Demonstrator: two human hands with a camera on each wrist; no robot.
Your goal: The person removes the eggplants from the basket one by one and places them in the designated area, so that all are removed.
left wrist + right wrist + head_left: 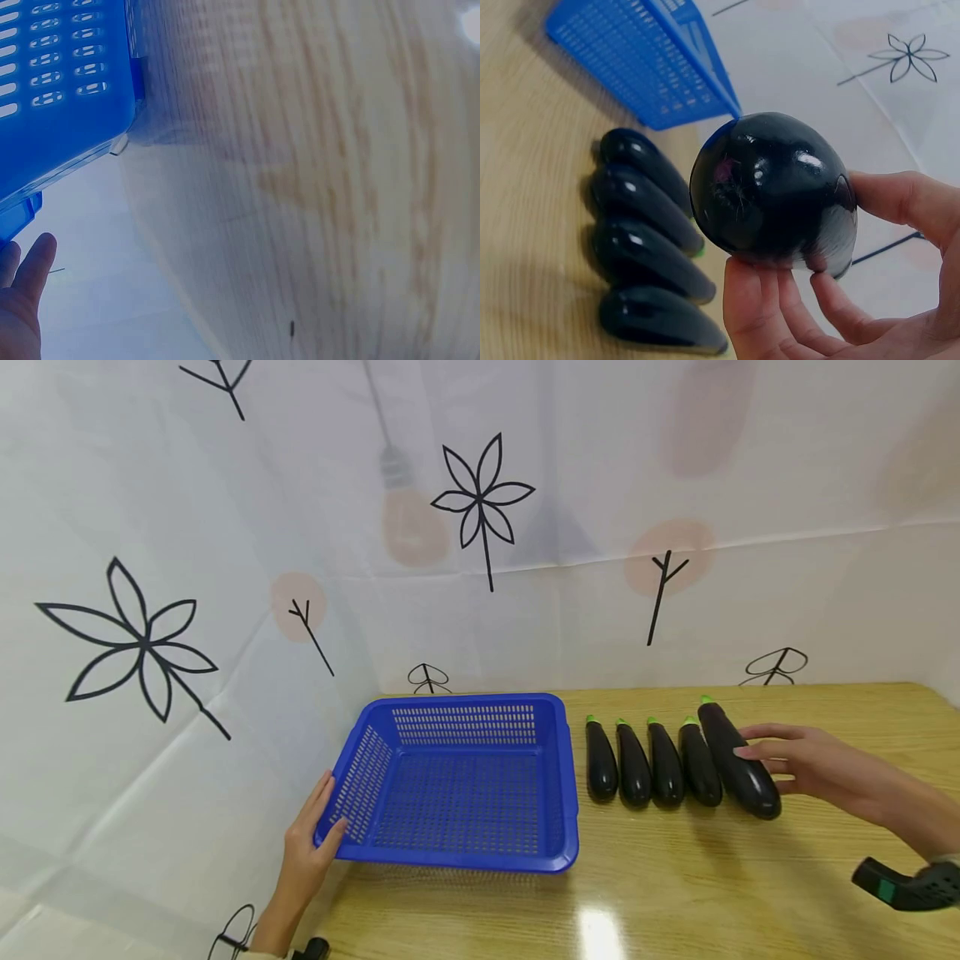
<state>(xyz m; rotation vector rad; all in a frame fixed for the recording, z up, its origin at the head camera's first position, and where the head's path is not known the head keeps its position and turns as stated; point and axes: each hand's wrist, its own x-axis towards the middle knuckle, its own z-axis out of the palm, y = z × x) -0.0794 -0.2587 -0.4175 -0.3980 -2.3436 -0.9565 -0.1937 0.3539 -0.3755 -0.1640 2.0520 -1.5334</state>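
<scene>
A blue perforated basket (457, 860) stands on the wooden table (675, 893), with nothing in it. My left hand (318, 818) rests against its near left corner, fingers straight and the thumb on the rim; in the left wrist view the fingers (26, 277) lie just below the basket (60, 90). To the basket's right, several dark eggplants (649, 764) with green stems lie side by side. My right hand (772, 758) grips a larger eggplant (738, 760) at the row's right end. In the right wrist view my fingers (757, 315) and thumb curl round its rounded end (769, 187).
A white printed cloth (150, 635) hangs behind the table and along its left side, close to the basket. The table edge runs just left of my left hand. A black and green wrist mount (907, 885) shows at the lower right.
</scene>
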